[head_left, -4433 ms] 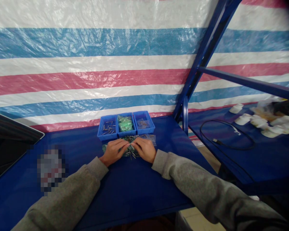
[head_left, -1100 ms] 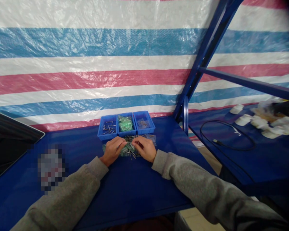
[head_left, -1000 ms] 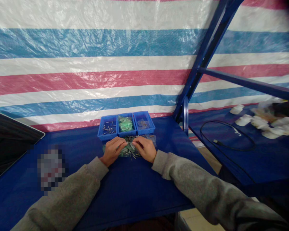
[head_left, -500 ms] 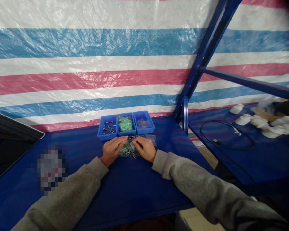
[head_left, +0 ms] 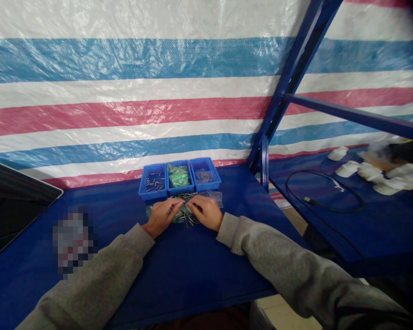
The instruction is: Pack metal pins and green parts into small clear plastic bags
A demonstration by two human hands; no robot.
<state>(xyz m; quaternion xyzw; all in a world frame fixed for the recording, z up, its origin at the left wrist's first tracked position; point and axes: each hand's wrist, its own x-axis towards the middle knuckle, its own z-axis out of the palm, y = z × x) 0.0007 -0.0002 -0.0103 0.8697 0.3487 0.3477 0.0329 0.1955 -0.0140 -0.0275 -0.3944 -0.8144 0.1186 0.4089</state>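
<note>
My left hand (head_left: 161,216) and my right hand (head_left: 208,212) face each other over a pile of thin metal pins or screws (head_left: 189,219). Fingers and thumb are drawn together on each hand, with the tips close to one another. Greenish clear plastic (head_left: 185,209) shows between the fingertips, but what they pinch is too small to make out. Just behind the hands stand three joined blue bins: the left bin (head_left: 143,185) has loose metal pins, the middle bin (head_left: 181,189) a green plastic bag (head_left: 179,176), the right bin (head_left: 208,185) small clear bags.
A dark screen-like panel (head_left: 13,206) stands at the left, near a blurred-out item (head_left: 73,240). Beyond a blue metal frame (head_left: 275,114) at the right, another blue table holds a black cable (head_left: 330,211) and several white pieces (head_left: 347,169). Striped sheeting (head_left: 124,110) hangs behind.
My left fingers have lowered and curled closer toward the thumb, over the pile. The right fingertips have shifted slightly left. The bins stay in place.
</note>
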